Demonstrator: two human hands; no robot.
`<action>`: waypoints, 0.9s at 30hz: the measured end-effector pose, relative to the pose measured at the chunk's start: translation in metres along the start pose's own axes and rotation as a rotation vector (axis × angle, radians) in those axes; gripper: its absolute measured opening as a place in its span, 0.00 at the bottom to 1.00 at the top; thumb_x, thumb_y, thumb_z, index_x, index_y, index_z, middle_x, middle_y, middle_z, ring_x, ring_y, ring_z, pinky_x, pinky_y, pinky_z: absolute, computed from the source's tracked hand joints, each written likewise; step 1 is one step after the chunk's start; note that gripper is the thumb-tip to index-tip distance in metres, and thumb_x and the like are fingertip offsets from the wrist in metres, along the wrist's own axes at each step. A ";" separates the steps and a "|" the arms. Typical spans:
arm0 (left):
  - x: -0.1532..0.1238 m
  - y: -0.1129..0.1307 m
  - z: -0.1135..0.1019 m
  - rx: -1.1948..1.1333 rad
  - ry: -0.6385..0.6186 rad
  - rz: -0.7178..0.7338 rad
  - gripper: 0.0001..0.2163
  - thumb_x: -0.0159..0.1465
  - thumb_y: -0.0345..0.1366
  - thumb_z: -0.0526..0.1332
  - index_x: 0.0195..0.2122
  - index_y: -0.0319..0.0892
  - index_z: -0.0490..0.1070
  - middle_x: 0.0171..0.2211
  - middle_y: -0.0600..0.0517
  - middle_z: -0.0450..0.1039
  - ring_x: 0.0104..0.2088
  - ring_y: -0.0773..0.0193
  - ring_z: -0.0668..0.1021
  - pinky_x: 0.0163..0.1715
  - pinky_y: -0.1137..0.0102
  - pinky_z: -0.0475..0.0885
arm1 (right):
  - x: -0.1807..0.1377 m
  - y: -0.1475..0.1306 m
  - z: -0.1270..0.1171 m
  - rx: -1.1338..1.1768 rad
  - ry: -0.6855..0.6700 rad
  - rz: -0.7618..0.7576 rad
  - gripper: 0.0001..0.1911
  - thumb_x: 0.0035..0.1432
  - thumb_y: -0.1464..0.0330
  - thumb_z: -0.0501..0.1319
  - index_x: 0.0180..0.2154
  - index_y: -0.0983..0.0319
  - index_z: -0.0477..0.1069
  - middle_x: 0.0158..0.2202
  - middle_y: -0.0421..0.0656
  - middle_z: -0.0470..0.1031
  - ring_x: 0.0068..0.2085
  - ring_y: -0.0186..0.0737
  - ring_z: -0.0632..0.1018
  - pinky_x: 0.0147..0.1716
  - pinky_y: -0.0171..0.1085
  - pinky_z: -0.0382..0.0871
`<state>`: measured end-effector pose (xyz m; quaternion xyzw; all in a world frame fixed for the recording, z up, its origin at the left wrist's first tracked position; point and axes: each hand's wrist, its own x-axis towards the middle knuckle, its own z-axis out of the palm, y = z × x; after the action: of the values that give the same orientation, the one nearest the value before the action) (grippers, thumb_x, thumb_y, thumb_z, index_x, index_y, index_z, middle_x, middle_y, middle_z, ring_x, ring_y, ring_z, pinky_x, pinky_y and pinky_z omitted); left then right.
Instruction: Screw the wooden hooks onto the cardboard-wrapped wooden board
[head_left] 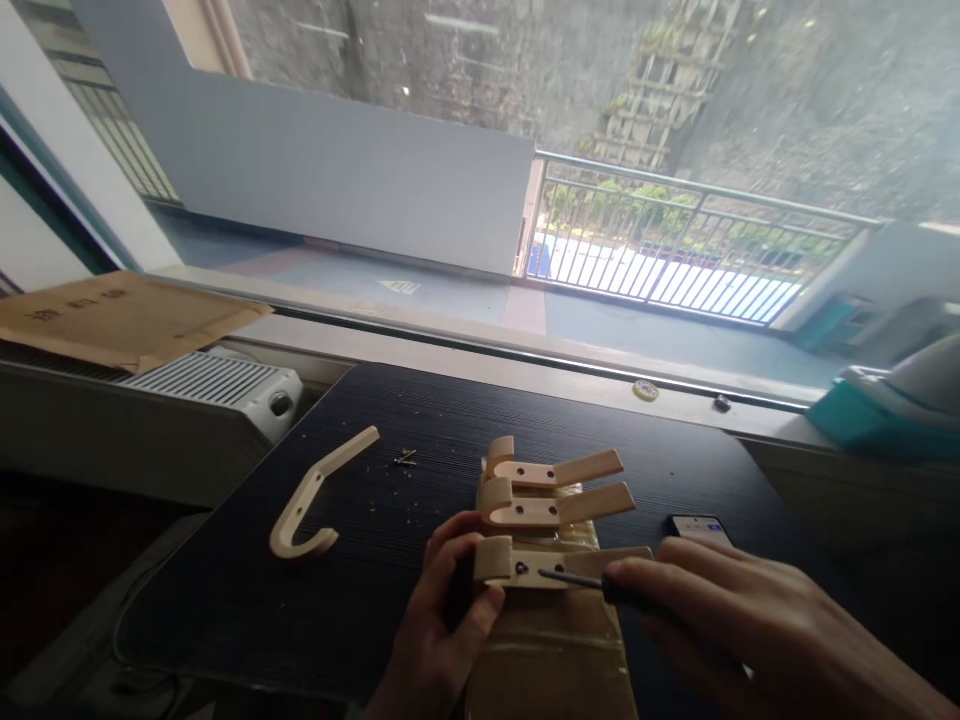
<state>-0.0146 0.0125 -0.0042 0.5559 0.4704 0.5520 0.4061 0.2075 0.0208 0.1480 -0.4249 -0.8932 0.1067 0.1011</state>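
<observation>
A wooden hook lies on a tape-wrapped block, nearest to me. My left hand grips its curved end, fingers behind and thumb in front. In my right hand is a dark screwdriver, its tip over the hook's flat middle between two holes. A screw shows at the left hole, its head standing a little proud. Two more wooden hooks, a middle one and a far one, sit in a row on the block, dark spots at their holes.
A loose wooden hook and several screws lie on the dark table, among small crumbs. A phone is beyond my right hand. A tape roll sits on the sill; a large envelope covers the radiator.
</observation>
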 end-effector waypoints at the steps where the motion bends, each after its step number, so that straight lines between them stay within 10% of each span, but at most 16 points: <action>1: 0.000 -0.001 0.000 -0.014 0.004 0.005 0.10 0.59 0.35 0.60 0.42 0.44 0.70 0.52 0.45 0.64 0.54 0.53 0.68 0.53 0.60 0.64 | 0.004 -0.006 -0.002 -0.013 -0.018 0.002 0.12 0.59 0.68 0.55 0.43 0.54 0.73 0.33 0.42 0.77 0.33 0.37 0.77 0.32 0.31 0.69; 27: 0.002 -0.004 0.000 -0.004 0.000 0.073 0.11 0.60 0.37 0.60 0.43 0.43 0.69 0.53 0.45 0.63 0.54 0.55 0.67 0.55 0.62 0.61 | 0.024 -0.030 -0.010 -0.066 -0.137 -0.073 0.14 0.61 0.74 0.50 0.40 0.60 0.74 0.36 0.44 0.76 0.40 0.38 0.75 0.40 0.35 0.64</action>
<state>-0.0146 0.0159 -0.0079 0.5719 0.4487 0.5674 0.3869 0.1736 0.0223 0.1677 -0.3869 -0.9160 0.1023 0.0293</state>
